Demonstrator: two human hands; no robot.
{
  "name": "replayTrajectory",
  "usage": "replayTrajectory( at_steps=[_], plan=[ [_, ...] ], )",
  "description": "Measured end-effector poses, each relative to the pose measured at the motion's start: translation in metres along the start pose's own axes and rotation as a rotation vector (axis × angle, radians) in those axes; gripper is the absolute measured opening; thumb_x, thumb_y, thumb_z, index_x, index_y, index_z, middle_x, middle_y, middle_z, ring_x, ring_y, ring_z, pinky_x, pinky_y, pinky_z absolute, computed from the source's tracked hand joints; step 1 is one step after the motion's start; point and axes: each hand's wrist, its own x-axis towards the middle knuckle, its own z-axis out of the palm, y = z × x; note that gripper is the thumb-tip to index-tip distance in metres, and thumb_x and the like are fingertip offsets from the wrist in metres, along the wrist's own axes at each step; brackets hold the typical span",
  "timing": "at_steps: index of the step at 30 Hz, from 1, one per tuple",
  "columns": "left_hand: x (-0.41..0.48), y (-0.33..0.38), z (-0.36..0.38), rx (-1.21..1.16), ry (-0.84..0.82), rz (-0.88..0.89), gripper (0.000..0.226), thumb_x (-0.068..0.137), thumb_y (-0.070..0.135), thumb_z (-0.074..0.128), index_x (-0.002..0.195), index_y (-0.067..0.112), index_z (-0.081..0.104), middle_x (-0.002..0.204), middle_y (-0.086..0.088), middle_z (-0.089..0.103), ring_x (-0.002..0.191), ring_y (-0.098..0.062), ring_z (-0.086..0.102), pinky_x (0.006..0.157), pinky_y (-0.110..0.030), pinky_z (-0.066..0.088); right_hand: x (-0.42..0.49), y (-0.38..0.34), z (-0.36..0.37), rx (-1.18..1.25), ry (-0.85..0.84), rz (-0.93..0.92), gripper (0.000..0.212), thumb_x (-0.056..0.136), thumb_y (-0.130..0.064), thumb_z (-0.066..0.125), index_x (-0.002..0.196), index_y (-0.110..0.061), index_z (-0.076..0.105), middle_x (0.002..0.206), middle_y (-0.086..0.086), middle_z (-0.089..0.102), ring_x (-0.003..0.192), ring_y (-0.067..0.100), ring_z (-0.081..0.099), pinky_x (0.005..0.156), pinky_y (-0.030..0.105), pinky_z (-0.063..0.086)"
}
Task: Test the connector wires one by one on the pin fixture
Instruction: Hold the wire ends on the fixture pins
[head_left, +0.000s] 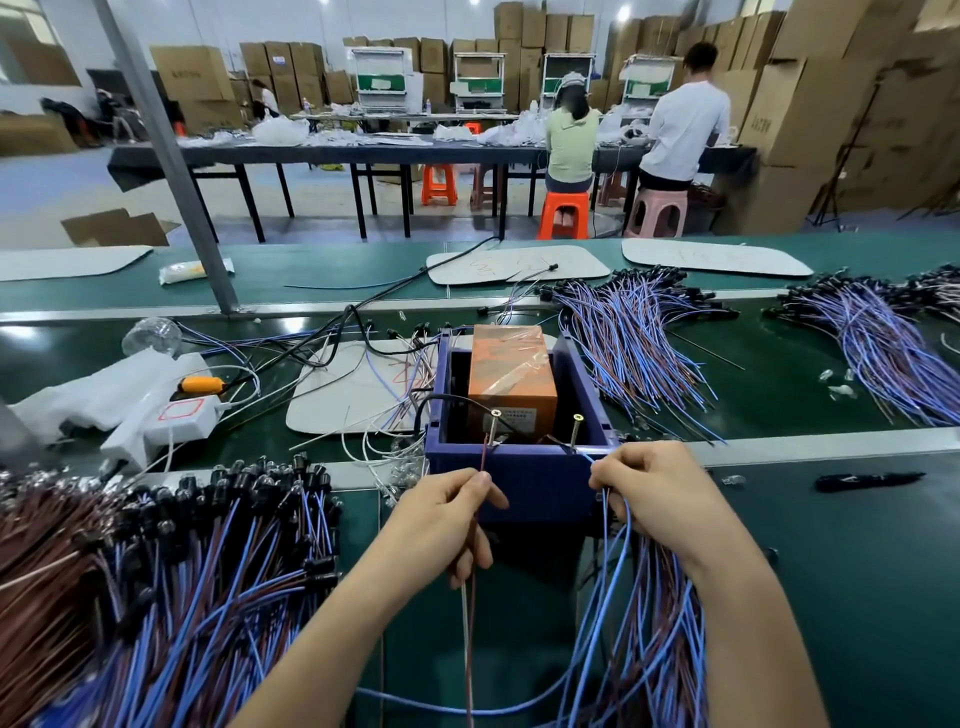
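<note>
Two hands work at the near rim of a blue box. Thumb and forefinger of the left hand pinch a brown wire; its tip rises just above the fingertips to touch the left screw. Curled fingers of the right hand grip a blue wire, whose end reaches up and left of them to the right screw. Below those fingers hangs a wire bundle.
</note>
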Motion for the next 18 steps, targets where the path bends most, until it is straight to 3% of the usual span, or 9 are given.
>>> replayTrajectory(
  at_steps=[9, 14, 18],
  plan=[
    [0.003, -0.004, 0.0, 0.018, 0.014, 0.004, 0.035, 0.103, 0.029, 0.037, 0.09, 0.013, 0.065, 0.045, -0.007, 0.055, 0.032, -0.012, 0.038, 0.035, -0.019, 0.033, -0.002, 0.003, -0.014, 0.053, 0.098, -0.036, 0.018, 0.081, -0.015, 0.064, 0.064, -0.011, 0.071, 0.039, -0.004, 0.048, 0.036, 0.007, 0.034, 0.049, 0.026, 0.029],
    [0.004, -0.005, 0.001, 0.033, 0.035, 0.008, 0.035, 0.103, 0.029, 0.038, 0.089, 0.012, 0.066, 0.044, -0.006, 0.053, 0.031, -0.012, 0.035, 0.034, -0.018, 0.03, 0.001, 0.005, -0.007, 0.005, 0.023, -0.026, 0.02, 0.085, -0.016, 0.064, 0.068, -0.009, 0.071, 0.037, -0.006, 0.046, 0.032, 0.003, 0.032, 0.038, 0.013, 0.027],
    [0.004, -0.005, 0.0, 0.048, 0.032, 0.003, 0.035, 0.102, 0.03, 0.039, 0.089, 0.014, 0.067, 0.044, -0.004, 0.053, 0.032, -0.012, 0.035, 0.035, -0.018, 0.03, 0.002, 0.006, -0.004, 0.006, -0.027, -0.031, 0.02, 0.086, -0.016, 0.064, 0.069, -0.011, 0.072, 0.039, -0.005, 0.046, 0.037, 0.008, 0.032, 0.04, 0.017, 0.028]
  ],
)
